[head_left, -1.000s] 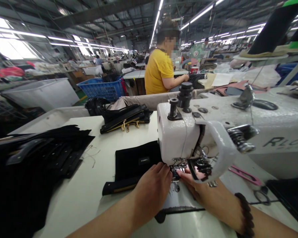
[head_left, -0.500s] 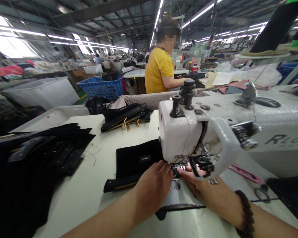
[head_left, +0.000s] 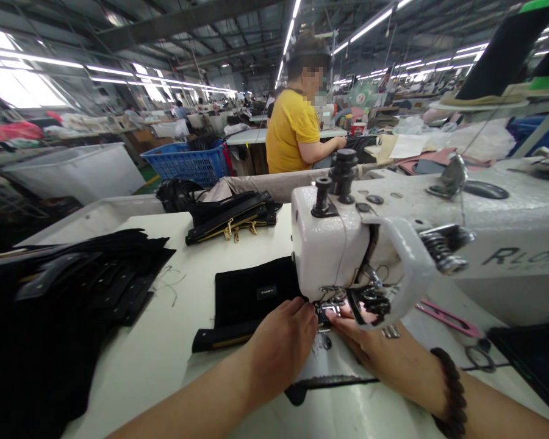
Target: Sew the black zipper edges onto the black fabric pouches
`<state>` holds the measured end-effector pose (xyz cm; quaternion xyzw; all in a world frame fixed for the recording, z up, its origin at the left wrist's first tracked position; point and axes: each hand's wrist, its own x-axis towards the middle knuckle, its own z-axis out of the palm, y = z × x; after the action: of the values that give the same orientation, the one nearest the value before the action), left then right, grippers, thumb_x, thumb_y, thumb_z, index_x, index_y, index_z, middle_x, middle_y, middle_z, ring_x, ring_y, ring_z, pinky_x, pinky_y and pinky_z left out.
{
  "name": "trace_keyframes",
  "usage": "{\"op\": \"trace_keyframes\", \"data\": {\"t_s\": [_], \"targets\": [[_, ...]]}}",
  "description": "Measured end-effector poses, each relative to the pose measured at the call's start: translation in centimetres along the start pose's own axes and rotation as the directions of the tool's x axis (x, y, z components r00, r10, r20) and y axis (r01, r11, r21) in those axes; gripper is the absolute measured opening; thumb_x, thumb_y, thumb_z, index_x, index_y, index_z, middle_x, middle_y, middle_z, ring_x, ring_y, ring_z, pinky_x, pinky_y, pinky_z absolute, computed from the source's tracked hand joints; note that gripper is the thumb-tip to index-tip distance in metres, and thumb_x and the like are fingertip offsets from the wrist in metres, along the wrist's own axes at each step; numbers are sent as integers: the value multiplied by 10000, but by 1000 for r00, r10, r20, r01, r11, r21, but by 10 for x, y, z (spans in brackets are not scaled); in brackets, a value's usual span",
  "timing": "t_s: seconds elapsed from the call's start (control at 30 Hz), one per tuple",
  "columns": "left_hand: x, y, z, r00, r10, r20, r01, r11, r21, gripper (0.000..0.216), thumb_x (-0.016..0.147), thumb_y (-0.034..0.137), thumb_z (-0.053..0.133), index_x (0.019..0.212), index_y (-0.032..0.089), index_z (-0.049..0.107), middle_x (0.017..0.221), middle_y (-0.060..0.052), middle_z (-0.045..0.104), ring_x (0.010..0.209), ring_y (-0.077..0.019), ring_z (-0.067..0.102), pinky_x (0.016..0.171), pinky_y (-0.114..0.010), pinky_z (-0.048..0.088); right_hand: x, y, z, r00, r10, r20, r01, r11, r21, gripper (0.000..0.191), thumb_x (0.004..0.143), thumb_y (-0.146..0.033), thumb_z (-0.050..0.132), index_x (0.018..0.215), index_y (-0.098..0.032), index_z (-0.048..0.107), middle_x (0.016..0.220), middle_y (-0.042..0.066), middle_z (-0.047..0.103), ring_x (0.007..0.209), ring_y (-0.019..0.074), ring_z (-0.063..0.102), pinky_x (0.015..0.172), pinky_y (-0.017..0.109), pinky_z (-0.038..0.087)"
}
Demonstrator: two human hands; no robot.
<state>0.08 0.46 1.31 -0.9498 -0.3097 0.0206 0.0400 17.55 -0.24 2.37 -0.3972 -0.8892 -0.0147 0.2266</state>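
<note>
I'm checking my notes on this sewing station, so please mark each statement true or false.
1. The left hand and the right hand both rest by the needle of the sewing machine. True.
2. The black fabric piece by the left hand bears a small label. True.
3. The bead bracelet sits on the left wrist. False: it is on the right wrist.
4. The pink snips lie left of the sewing machine. False: they lie on the table to its right.
5. The person at the station behind wears a green shirt. False: the shirt is yellow.
</note>
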Motion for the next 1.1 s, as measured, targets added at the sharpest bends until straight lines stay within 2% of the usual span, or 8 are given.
{"op": "trace_keyframes", "data": {"t_s": [0.2,0.5,0.63,0.7,0.77,0.9,0.97,1.1], "targets": [[-6,4,5,1000,15,-15,-16,998,-57,189,847,131,398,983,120,529,975,-81,561,970,-195,488,881,-328,359,-5,1,3,998,-36,-54,39,998,57,392,880,-123,279,733,-178,638,728,71,666,655,171,618,601,266,461],[-1,0,-3,1000,-18,-2,17,997,-79,221,848,122,385,1027,128,515,965,-79,562,956,-198,483,867,-342,357,-5,3,3,994,-40,-105,46,997,57,404,891,-133,255,746,-189,628,732,63,658,639,148,598,570,246,430],[-2,-2,0,1000,-14,-8,13,996,-91,203,839,119,395,996,136,523,938,-74,560,901,-191,494,829,-338,382,-13,7,10,997,51,-62,-51,999,12,258,867,-198,379,808,-191,629,743,55,650,638,169,580,566,270,408],[-9,0,2,1000,-2,-21,0,997,-82,173,805,121,441,946,121,541,886,-72,563,833,-189,505,776,-321,413,-19,8,11,990,126,-59,-127,992,-23,224,847,-277,453,746,-182,629,660,49,626,591,178,555,539,279,379],[-20,7,3,997,24,-67,-28,998,-59,169,753,117,493,910,99,555,840,-72,565,779,-194,507,734,-317,435,-24,8,7,990,141,20,-141,990,5,272,842,-339,478,668,-183,617,592,31,580,559,164,526,529,274,349],[-49,25,1,954,54,-296,-78,994,-70,161,798,86,422,863,83,569,746,-60,557,671,-180,497,628,-315,448,-30,4,-4,952,-156,265,89,965,247,239,880,-303,435,787,-185,620,655,10,527,606,127,489,572,265,315],[-58,32,-1,919,55,-391,-107,988,-111,222,844,79,352,813,82,572,689,-54,542,598,-161,472,555,-302,430,-30,3,-8,916,-274,292,178,932,317,206,884,-300,431,887,-184,601,676,5,500,620,129,462,581,276,297],[-65,38,-3,868,39,-496,-125,982,-143,246,856,61,350,738,82,565,637,-47,533,556,-143,448,504,-288,407,-30,1,-11,868,-361,341,248,910,331,243,873,-382,428,1000,-217,553,728,9,465,656,150,423,594,298,279]]}}
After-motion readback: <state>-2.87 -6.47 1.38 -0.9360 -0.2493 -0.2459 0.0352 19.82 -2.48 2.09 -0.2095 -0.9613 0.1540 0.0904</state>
